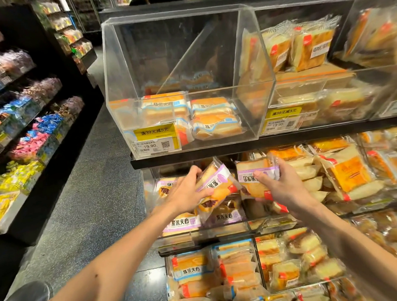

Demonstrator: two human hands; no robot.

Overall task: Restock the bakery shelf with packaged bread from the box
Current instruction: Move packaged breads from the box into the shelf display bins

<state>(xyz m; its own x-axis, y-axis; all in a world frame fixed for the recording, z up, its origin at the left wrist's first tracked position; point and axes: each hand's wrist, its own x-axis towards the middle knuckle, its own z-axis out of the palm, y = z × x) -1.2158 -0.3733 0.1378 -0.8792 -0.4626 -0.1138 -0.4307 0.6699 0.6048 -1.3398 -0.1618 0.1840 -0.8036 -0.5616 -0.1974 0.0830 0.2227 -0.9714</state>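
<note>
My left hand point(187, 191) grips a purple-labelled bread pack point(219, 183) over the middle shelf's left bin. My right hand point(282, 188) holds a second purple-labelled bread pack point(254, 171) just to the right of it. Both packs hang tilted above more purple-labelled packs point(182, 223) lying in that clear bin point(218, 231). Directly above sits a clear acrylic bin point(253, 81) holding a few blue-labelled bread packs point(214, 118) at its bottom. The supply box is out of view.
Yellow price tags point(155, 138) hang on the top bin fronts. Bins of orange-labelled bread point(344, 174) fill the shelf to the right, and more bread point(242, 272) lies below. A dark candy rack point(34, 124) lines the left side of the grey aisle floor point(99, 187).
</note>
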